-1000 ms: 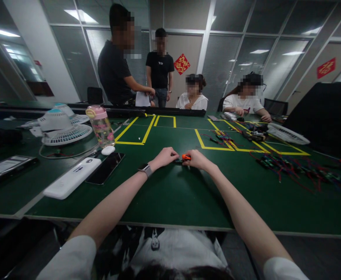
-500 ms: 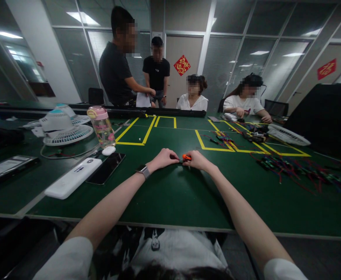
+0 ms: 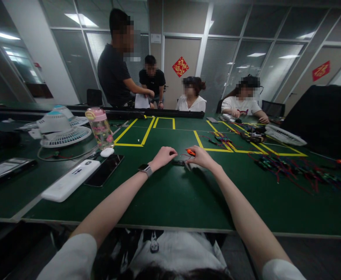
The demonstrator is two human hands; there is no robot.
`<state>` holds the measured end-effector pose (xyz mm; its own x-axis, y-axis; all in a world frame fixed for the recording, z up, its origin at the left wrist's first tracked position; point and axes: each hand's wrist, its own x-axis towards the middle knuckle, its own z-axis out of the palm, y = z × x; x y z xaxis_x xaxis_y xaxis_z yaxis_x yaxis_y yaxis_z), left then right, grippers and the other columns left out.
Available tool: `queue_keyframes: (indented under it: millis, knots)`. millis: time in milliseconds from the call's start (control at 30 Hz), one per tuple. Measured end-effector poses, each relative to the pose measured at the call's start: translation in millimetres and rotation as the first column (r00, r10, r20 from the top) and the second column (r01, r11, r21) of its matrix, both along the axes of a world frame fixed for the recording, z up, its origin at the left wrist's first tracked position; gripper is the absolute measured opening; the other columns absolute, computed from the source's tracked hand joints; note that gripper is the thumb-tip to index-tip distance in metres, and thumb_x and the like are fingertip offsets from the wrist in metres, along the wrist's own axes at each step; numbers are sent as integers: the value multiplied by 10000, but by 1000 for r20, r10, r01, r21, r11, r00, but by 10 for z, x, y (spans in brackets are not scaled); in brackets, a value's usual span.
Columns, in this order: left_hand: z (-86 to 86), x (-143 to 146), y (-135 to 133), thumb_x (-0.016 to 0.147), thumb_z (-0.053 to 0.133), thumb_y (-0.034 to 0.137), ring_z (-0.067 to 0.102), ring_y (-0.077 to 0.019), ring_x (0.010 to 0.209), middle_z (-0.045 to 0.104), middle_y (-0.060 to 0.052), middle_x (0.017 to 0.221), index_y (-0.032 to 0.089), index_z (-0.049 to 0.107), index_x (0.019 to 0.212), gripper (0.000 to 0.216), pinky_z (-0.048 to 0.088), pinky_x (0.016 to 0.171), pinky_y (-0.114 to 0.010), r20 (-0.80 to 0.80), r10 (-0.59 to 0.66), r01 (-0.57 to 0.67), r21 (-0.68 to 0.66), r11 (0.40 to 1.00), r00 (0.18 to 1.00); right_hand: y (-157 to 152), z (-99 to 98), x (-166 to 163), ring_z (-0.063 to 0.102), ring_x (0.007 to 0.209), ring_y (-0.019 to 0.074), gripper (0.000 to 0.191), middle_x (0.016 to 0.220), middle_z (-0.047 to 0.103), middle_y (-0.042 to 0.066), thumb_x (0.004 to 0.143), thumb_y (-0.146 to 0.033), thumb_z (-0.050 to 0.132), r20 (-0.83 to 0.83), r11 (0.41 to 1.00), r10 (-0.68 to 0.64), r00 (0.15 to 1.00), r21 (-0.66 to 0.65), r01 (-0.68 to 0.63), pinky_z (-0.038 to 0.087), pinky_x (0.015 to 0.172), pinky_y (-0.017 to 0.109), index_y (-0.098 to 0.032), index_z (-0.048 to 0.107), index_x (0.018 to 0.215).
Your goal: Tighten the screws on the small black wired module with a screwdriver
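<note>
Both forearms are spanning the near side of the small dark part (image 3: 178, 163), which is lying on the green desk (image 3: 170, 202) between and slightly below the fingertips; its detail is too small to tell. Nearer and well left of the part, a white device (image 3: 71, 181) with handwritten marks is lying beside a black phone (image 3: 106, 169). Left hand (image 3: 165, 156): sitting just left of the part, thumb and fingertips drawn near together; cannot tell whether this grip is holding anything. Right hand (image 3: 202, 158): sitting just right of the part, its grip closed around an orange-handled tool (image 3: 191, 152). The tool's lower end is blurring beside the part; contact cannot be told. Well right of the part, tangled wires (image 3: 293, 167) are spreading. Beyond and left of it, a pink-lidded bottle (image 3: 100, 130) is standing near a white fan (image 3: 65, 132). Yellow tape (image 3: 148, 132) is outlining areas beyond the part. Farthest beyond it, a person in dark clothing (image 3: 112, 74) is holding white paper (image 3: 141, 101).
</note>
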<state>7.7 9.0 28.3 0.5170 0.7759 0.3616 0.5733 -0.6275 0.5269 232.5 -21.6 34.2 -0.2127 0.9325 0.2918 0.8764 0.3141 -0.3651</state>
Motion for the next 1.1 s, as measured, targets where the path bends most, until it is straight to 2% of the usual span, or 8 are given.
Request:
queue_keyframes:
  millis: [100, 200, 333, 567, 767, 933, 1100]
  knots:
    - [-21, 23, 10, 922, 670, 199, 705, -215, 869, 781, -92, 954, 159, 818, 898, 155, 531, 837, -321, -64, -20, 20, -6, 1000, 998, -7, 7, -14, 682, 1066, 258, 468, 1234, 696, 129, 700, -282, 899, -22, 999, 43, 999, 28, -43, 507, 909, 326, -168, 760, 1132]
    - [-43, 14, 18, 929, 664, 224, 692, -210, 859, 760, -93, 956, 151, 816, 904, 170, 517, 798, -311, -90, -33, 33, -7, 999, 995, -24, 5, -104, 692, 986, 245, 346, 1140, 721, 105, 723, -326, 887, 6, 997, 74, 997, -12, -74, 503, 842, 307, -165, 777, 1009]
    - [-73, -3, 35, 915, 680, 264, 679, -201, 841, 740, -85, 948, 159, 819, 895, 175, 498, 752, -292, -82, -41, 39, -25, 999, 996, -48, 11, -249, 692, 924, 223, 274, 1109, 738, 80, 760, -355, 857, 66, 993, 106, 992, -55, -102, 471, 748, 275, -178, 766, 948]
    - [-38, -16, -3, 941, 651, 294, 676, -209, 854, 742, -83, 942, 164, 825, 896, 222, 486, 756, -296, -114, -24, 25, 1, 1000, 993, -38, 23, -341, 706, 935, 236, 214, 1032, 770, 71, 801, -319, 812, 184, 994, 23, 983, -111, -2, 419, 675, 260, -194, 744, 960]
    - [37, 25, -134, 1020, 554, 326, 678, -202, 866, 763, -83, 951, 160, 803, 929, 313, 492, 838, -318, 123, 5, -21, 124, 992, 992, 1, -2, -356, 714, 953, 252, 265, 1040, 780, 101, 807, -320, 812, 199, 992, -16, 980, -116, 40, 424, 686, 261, -179, 734, 1017]
    - [61, 114, -247, 907, 739, 327, 681, -197, 880, 763, -68, 981, 169, 786, 1031, 206, 512, 827, -305, 210, -113, 91, 112, 990, 971, 5, -11, -354, 720, 957, 245, 288, 1058, 781, 96, 836, -263, 769, 148, 992, 61, 987, -117, -44, 431, 702, 253, -176, 727, 1107]
    - [17, 165, -229, 823, 804, 218, 685, -187, 860, 759, -62, 953, 162, 793, 970, 158, 528, 803, -295, 255, -89, 76, 58, 995, 963, 4, -17, -361, 722, 925, 252, 271, 1039, 777, 121, 834, -298, 765, 149, 992, 26, 988, -126, -7, 422, 672, 256, -156, 737, 1063]
